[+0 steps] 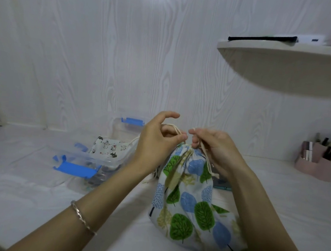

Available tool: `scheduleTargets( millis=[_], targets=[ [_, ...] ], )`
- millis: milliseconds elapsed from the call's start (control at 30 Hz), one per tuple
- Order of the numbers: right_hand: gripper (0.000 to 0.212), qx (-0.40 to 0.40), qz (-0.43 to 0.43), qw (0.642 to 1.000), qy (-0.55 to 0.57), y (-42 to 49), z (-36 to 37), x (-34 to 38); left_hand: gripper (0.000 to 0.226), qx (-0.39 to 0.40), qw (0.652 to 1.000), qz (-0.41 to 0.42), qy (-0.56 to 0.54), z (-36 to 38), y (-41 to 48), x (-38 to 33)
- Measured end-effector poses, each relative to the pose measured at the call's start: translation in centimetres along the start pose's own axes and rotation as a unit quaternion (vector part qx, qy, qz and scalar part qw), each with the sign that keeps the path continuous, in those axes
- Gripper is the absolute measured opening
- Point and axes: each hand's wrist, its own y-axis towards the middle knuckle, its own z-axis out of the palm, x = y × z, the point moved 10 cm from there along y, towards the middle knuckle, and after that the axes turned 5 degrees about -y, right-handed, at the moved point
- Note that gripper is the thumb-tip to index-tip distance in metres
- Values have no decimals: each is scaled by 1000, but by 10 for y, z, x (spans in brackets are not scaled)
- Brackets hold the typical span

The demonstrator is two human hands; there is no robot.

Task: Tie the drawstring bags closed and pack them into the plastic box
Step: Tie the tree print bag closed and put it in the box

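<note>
Up at the neck: pinching cream cord (177, 129) with left hand (156, 142) and right hand (215, 147), tips close.
Bag: leaf-print bag (189, 200) upright on white sheet (31, 175), mouth gathered.
Tip: pull both ends evenly, cinch knot low.
Around: open plastic box (75, 167) left, animal-print bag (111, 146) inside; only left forearm between.

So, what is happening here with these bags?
A person is tying shut the tree-print bag, which stands on the white surface. The left hand and the right hand each pinch the drawstring cords at its gathered mouth; no finished knot shows yet. To the left, the open plastic box already holds an animal-print bag.
</note>
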Motion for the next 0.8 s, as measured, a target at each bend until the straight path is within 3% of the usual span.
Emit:
scheduleTargets(
  millis=[100, 233, 300, 433, 533, 800],
  targets=[
    [18, 94, -6, 981, -169, -6, 21, 6, 45, 45, 998, 18, 36, 7, 5, -5],
    [29, 183, 6, 958, -219, -14, 39, 5, 38, 82, 996, 7, 43, 12, 7, -3],
    [16, 190, 10, 959, -210, -14, 39, 0, 41, 85, 996, -5, 38, 11, 8, 0],
    [16, 206, 58, 972, -100, -13, 37, -15, 56, 134, 989, -64, 1, 13, 4, 15],
    [17, 213, 59, 971, -96, -14, 36, -20, 49, 158, 984, -85, 8, 12, 1, 22],
    [14, 161, 30, 979, -120, -11, 33, -19, 29, 105, 991, -32, 72, 2, -2, 15]
  ],
)
